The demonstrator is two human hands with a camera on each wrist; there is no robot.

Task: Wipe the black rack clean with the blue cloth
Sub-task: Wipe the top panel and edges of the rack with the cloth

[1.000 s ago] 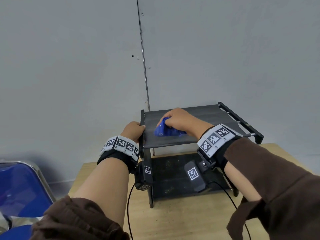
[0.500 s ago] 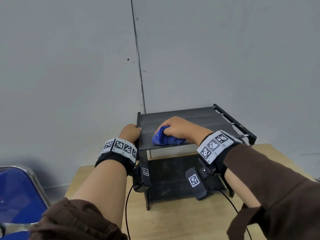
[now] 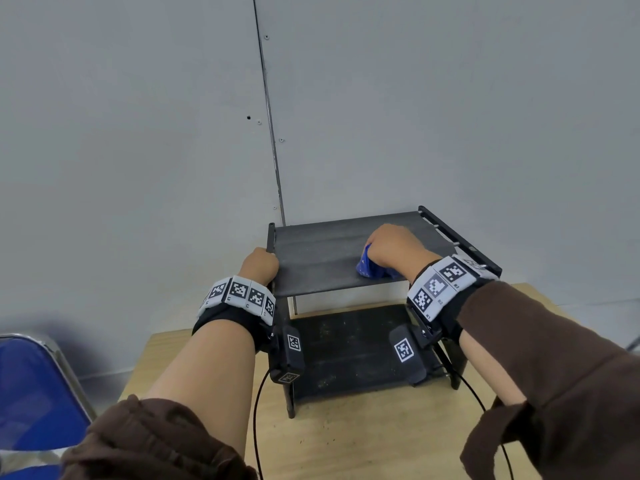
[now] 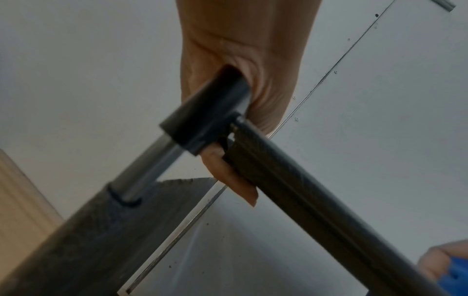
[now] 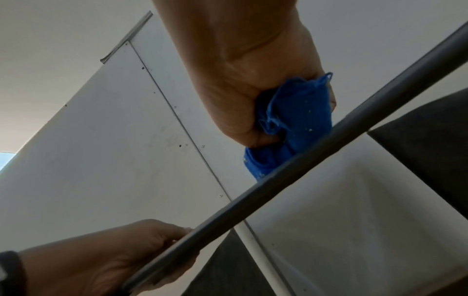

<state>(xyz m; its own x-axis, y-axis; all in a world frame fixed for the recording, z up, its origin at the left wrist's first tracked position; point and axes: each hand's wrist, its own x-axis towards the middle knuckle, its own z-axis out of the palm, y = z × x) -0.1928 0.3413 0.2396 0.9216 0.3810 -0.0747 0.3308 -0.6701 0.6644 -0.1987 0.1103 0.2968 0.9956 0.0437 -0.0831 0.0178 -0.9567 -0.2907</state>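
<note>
The black rack [image 3: 325,261] is a low two-shelf stand on a wooden table, against a grey wall. My left hand [image 3: 260,265] grips its top left front corner, fingers wrapped round the black end piece [image 4: 205,116]. My right hand [image 3: 394,245] holds the bunched blue cloth [image 3: 367,266] and presses it onto the top shelf near its front right. In the right wrist view the blue cloth [image 5: 291,124] bulges from my palm just behind the rack's front bar [image 5: 278,176]. The lower shelf [image 3: 346,348] looks dusty.
The wooden table [image 3: 363,441] extends toward me in front of the rack. A blue chair with a metal frame [image 3: 31,386] stands at the lower left. The grey wall [image 3: 415,116] rises right behind the rack. Thin black cables hang from my wrist cameras.
My right hand has slid the blue cloth from the left part of the top shelf to its right part. My left hand has kept its grip on the corner.
</note>
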